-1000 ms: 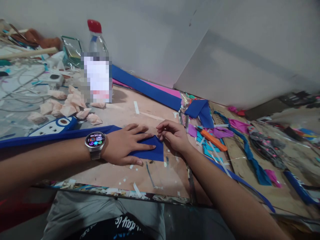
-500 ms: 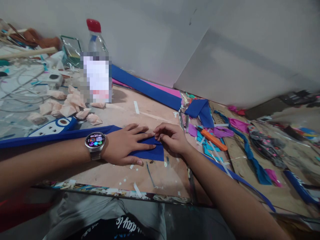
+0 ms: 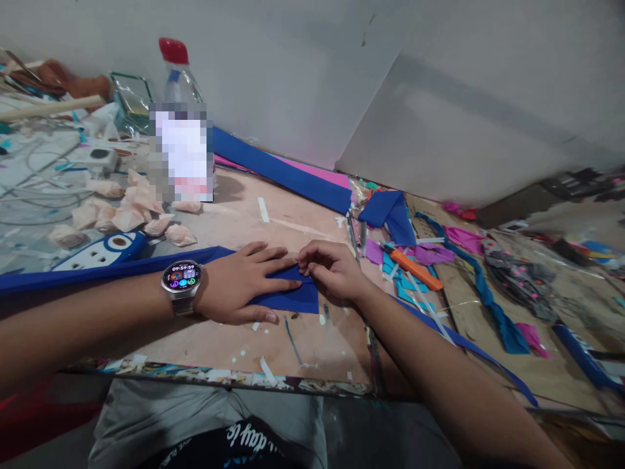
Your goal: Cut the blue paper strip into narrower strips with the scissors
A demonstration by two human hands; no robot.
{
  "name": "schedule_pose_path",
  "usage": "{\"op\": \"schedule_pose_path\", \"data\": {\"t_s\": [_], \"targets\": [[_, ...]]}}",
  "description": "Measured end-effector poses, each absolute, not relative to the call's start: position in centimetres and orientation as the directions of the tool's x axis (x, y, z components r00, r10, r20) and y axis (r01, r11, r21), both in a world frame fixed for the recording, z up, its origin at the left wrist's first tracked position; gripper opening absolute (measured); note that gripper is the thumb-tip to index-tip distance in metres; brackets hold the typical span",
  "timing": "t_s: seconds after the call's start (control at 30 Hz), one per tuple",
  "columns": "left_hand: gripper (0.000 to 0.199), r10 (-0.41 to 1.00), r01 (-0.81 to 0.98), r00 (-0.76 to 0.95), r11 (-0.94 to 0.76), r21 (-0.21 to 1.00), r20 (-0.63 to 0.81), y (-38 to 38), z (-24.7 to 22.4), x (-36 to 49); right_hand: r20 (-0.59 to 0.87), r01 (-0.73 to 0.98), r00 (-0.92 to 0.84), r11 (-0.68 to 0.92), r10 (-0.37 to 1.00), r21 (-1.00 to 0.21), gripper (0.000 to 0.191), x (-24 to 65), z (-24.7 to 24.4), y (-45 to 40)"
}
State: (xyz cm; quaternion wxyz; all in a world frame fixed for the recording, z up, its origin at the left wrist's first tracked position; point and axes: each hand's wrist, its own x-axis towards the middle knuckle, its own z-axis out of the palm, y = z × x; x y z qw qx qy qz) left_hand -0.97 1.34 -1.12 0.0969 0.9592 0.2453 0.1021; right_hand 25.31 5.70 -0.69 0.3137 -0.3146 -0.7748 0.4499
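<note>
A blue strip of cloth or paper [image 3: 293, 301] lies on the table, running off to the left under my wrist. My left hand [image 3: 244, 280] presses flat on it, fingers spread toward its right end; a watch [image 3: 181, 276] sits on that wrist. At the strip's upper right edge, my right hand [image 3: 332, 268] has thumb and fingertips pinched on the blue material, where a fold line shows near my left fingertips. The exact spot inside the pinch is partly hidden by the fingers.
Peach folded pieces [image 3: 131, 207] and a blue-and-white power strip [image 3: 100, 251] lie left. A red-capped bottle [image 3: 183, 85] stands behind a blurred upright panel [image 3: 184, 153]. An orange cutter [image 3: 416, 268] rests right among scraps. Another blue strip [image 3: 283, 172] lies along the wall.
Both hands keep almost the same pose on the blue strip. The whole view has shifted slightly, with things at the left appearing a little farther left.
</note>
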Motion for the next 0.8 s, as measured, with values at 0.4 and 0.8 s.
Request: {"op": "schedule_pose_path", "data": {"t_s": [0.4, 0.8], "targets": [[0.081, 0.517, 0.461, 0.838, -0.842, 0.279, 0.174, 1.37, -1.08, -0.82, 0.184, 0.214, -0.613, 0.386, 0.768, -0.897, 0.027, 25.47, -0.71, 5.72], [0.077, 0.456, 0.415, 0.871, -0.881, 0.227, 0.18, 1.61, -1.02, -0.86, 0.217, 0.202, -0.625, 0.424, 0.75, -0.883, 0.023, 25.33, -0.72, 5.8]]}}
